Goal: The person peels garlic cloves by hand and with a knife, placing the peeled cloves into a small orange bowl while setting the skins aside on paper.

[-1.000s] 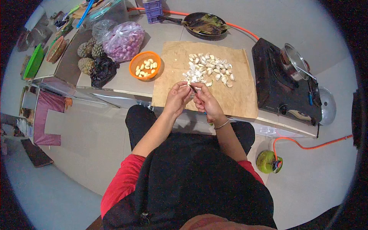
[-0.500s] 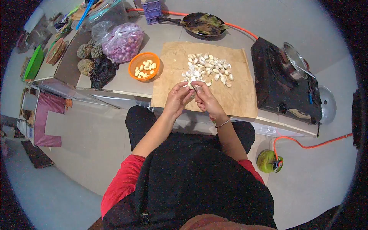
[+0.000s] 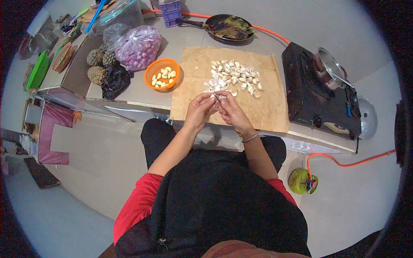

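My left hand (image 3: 198,112) pinches a garlic clove (image 3: 212,97) between thumb and fingers at the front of a brown paper sheet (image 3: 195,64). Closed beside it, my right hand (image 3: 235,114) holds a small knife (image 3: 217,98) against the clove; most of the knife is hidden by the fingers. Just beyond both hands lies a pile of unpeeled garlic cloves (image 3: 236,74), with white papery skins (image 3: 211,85) at its left. Peeled cloves (image 3: 163,76) sit in an orange plastic basket (image 3: 149,69) left of the paper.
A black gas stove (image 3: 301,92) with a pot (image 3: 330,64) stands at the right. Behind the paper is a frying pan (image 3: 211,36). A bag of shallots (image 3: 138,49), pineapples (image 3: 95,74) and a black plastic bag (image 3: 115,81) are at the left. A green gas cylinder (image 3: 297,180) stands below.
My fingers have shifted slightly around the clove, and the right hand has tilted a little, covering more of the knife. The basket and the pile look the same.
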`<action>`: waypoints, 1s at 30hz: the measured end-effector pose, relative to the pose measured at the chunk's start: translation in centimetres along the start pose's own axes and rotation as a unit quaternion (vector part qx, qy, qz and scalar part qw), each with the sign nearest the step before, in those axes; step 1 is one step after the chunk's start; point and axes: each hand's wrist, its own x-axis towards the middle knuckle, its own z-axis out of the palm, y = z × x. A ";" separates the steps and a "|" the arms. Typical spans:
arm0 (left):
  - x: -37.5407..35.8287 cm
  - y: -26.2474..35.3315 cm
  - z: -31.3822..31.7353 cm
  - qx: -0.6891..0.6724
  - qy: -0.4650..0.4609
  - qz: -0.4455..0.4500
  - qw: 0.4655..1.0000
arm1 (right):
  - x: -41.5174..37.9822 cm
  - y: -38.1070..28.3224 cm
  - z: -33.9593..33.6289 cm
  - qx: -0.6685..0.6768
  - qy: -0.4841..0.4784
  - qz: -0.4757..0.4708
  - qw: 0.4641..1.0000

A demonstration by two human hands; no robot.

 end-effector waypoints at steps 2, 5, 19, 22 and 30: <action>0.1 0.0 -0.2 -0.036 0.002 -0.016 0.999 | 0.1 0.2 -0.1 -0.018 0.031 -0.001 0.999; 0.1 0.0 -0.1 -0.040 0.006 -0.014 0.999 | 0.3 0.5 -0.5 -0.022 0.040 -0.005 0.999; -0.3 0.6 0.1 -0.022 -0.042 -0.030 0.998 | 0.9 1.5 -3.3 -0.083 0.096 -0.047 0.991; 0.0 0.3 -0.5 0.041 -0.062 0.013 0.997 | 1.7 3.1 -4.5 -0.152 0.132 -0.078 0.976; -0.5 1.1 -0.1 0.074 -0.056 0.025 0.995 | 1.5 3.2 -3.8 -0.183 0.025 -0.121 0.975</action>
